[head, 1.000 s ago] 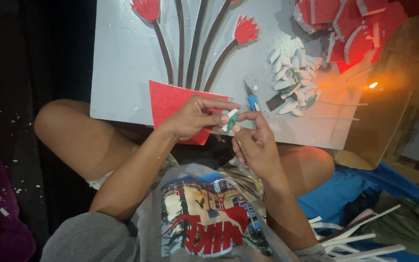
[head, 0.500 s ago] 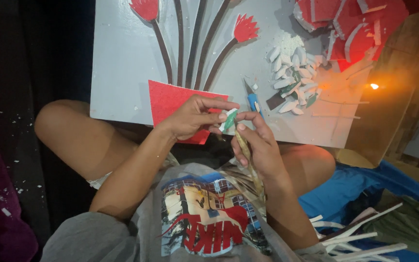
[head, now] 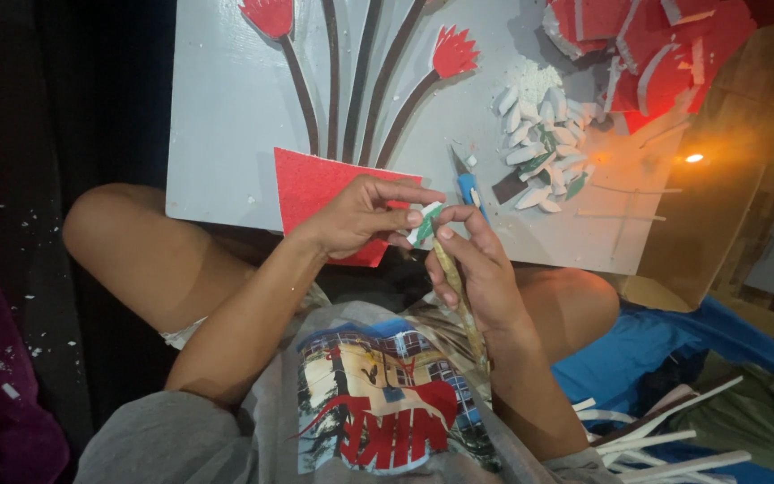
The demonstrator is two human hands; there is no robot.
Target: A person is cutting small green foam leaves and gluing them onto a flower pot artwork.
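— What has the left hand (head: pixel 351 220) got?

— A small white-and-green foam piece (head: pixel 423 224), pinched between thumb and fingertips; the hand is nearly closed around it, just in front of the red foam sheet (head: pixel 315 184) that leans on the near edge of the grey board (head: pixel 226 108).

— And the right hand (head: pixel 477 269)?

— Curled shut on a thin, yellowish stick-like tool (head: pixel 457 296) that runs back along the palm toward the wrist; its fingertips meet the same little piece, so both hands touch it at once; I cannot tell what the tool's tip is.

— How would that piece handle?

— Very light, I judge, and soft enough to dent or snap; best taken by its edges with a gentle pinch, not squeezed across the middle; it looks dry and not slippery.

— Anything close by?

— A blue craft knife (head: pixel 466 184) lies on the board just beyond the fingers; further right sits a heap of white petal-shaped pieces (head: pixel 539 148), with red foam offcuts (head: pixel 647 63) at the top corner; dark stems with red flowers (head: pixel 454 54) are fixed to the board.

— Where is all this?

— Over the person's lap, the board resting across bare knees.
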